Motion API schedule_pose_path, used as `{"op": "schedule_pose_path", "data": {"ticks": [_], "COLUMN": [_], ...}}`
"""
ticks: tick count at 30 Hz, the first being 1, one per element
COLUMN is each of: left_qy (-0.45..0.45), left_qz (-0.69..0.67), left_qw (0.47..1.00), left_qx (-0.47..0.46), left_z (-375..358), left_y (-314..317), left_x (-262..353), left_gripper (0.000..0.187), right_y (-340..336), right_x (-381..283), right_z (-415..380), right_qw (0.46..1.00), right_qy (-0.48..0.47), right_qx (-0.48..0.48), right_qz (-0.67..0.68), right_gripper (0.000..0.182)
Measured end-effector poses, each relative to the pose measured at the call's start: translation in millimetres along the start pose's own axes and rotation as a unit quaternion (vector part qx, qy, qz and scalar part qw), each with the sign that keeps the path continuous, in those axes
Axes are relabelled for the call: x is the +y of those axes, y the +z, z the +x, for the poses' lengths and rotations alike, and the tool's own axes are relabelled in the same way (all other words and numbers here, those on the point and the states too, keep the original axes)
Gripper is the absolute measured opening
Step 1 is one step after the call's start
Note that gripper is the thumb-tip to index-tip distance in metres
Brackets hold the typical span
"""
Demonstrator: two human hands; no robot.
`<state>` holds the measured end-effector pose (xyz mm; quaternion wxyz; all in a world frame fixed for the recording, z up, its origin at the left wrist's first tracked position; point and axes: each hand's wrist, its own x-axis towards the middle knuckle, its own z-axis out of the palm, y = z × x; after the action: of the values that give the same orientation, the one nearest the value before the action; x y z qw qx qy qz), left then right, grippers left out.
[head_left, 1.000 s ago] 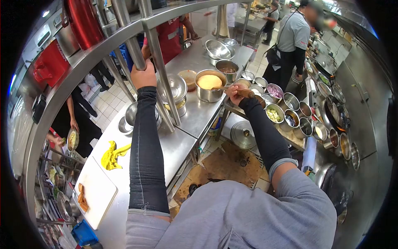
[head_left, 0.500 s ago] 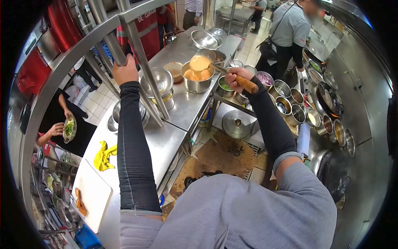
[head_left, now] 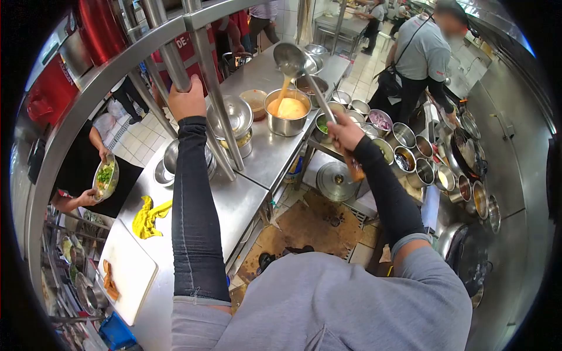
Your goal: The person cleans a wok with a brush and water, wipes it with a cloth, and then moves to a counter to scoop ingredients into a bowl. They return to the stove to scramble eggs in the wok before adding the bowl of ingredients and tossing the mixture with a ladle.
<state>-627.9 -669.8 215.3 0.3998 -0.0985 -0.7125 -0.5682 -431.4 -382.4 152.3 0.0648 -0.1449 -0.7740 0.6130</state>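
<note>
My right hand (head_left: 346, 133) is closed round the handle of a long metal ladle (head_left: 290, 59). The ladle's bowl is tilted above a steel pot (head_left: 288, 125), and a stream of orange-brown liquid (head_left: 283, 93) falls from it into the pot. More of this liquid fills the pot, with a paler patch on top. My left hand (head_left: 187, 102) is wrapped round an upright metal post (head_left: 168, 55) of the shelf frame. Beside the pot stand a bowl of brownish liquid (head_left: 254, 104) and a steel colander (head_left: 232, 117).
A yellow cloth (head_left: 150, 219) and a white cutting board (head_left: 130, 275) lie on the left of the steel counter (head_left: 246, 196). A person (head_left: 422, 50) stands at the right by many metal containers (head_left: 404, 136). At the left, another person's hands hold a bowl of chopped greens (head_left: 105, 178).
The ladle has risen and tipped, and liquid now pours from it. My right hand has turned and moved slightly lower. The view has shifted a little; my left hand keeps its hold.
</note>
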Motion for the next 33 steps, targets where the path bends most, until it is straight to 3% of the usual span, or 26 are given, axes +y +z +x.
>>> {"op": "schedule_pose_path", "data": {"ticks": [1,5,7,8,9,13,15,16,17,18,19,20,21,23,25,27,28,29,31,33], "left_qy": [0.007,0.02,-0.009,-0.011,-0.004,-0.029,-0.025,-0.021,-0.018,-0.004,0.008,0.017,0.02,0.006,0.008,-0.081,-0.161,-0.16,-0.006,0.027], "left_qz": [-0.004,-0.002,-0.008,-0.005,-0.008,0.006,-0.002,-0.01,-0.012,-0.004,0.007,-0.003,-0.005,-0.015,0.001,-0.032,-0.02,-0.019,-0.022,-0.079], "left_qw": [1.0,1.0,1.0,1.0,1.0,0.999,0.999,0.999,0.999,1.0,1.0,0.999,0.999,1.0,1.0,0.991,0.967,0.968,0.992,0.989], "left_qx": [0.0,0.021,0.0,-0.001,-0.002,-0.044,-0.039,-0.037,-0.035,-0.007,0.02,0.028,0.035,0.003,-0.001,-0.102,-0.194,-0.192,-0.127,-0.123], "left_z": [0,1,-1,-1,0,0,0,0,-1,-2,-3,-3,-1,-3,0,2,1,-12,-46,-96], "left_y": [-1,3,0,0,0,-4,-3,-2,-1,-1,-1,1,3,0,-1,-6,-19,-23,-28,-61], "left_x": [1,-6,-1,0,-2,3,-1,-3,-1,3,4,2,4,2,-6,-6,6,-2,-32,-13], "left_gripper": [0.029,0.029,0.027,0.027,0.027,0.033,0.033,0.033,0.033,0.029,0.024,0.023,0.023,0.023,0.025,0.028,0.037,0.037,0.045,0.047], "right_y": [5,10,8,7,11,10,17,28,34,30,27,26,25,21,17,12,9,6,1,-2], "right_x": [19,45,60,68,51,84,90,56,43,69,97,73,46,45,41,41,42,43,45,49], "right_z": [2,15,31,38,35,72,90,69,66,92,116,102,85,83,76,70,70,69,66,63], "right_qw": [0.999,0.994,0.951,0.91,0.921,0.903,0.956,0.976,0.976,0.977,0.953,0.898,0.811,0.783,0.724,0.715,0.693,0.671,0.656,0.621], "right_qy": [0.013,0.035,0.001,-0.082,-0.019,-0.065,0.024,0.107,0.122,0.172,0.221,0.282,0.333,0.326,0.307,0.294,0.293,0.291,0.285,0.278], "right_qx": [0.0,0.01,0.016,0.05,0.03,0.025,-0.017,-0.044,-0.069,-0.12,-0.17,-0.172,-0.169,-0.201,-0.164,-0.174,-0.181,-0.188,-0.204,-0.216], "right_qz": [0.032,-0.1,-0.308,-0.404,-0.387,-0.423,-0.293,-0.184,-0.167,-0.026,0.116,0.289,0.451,0.49,0.596,0.61,0.633,0.656,0.668,0.7], "right_gripper": [0.05,0.049,0.049,0.049,0.049,0.032,0.024,0.015,0.013,0.012,0.013,0.013,0.013,0.015,0.016,0.016,0.016,0.016,0.015,0.014]}}
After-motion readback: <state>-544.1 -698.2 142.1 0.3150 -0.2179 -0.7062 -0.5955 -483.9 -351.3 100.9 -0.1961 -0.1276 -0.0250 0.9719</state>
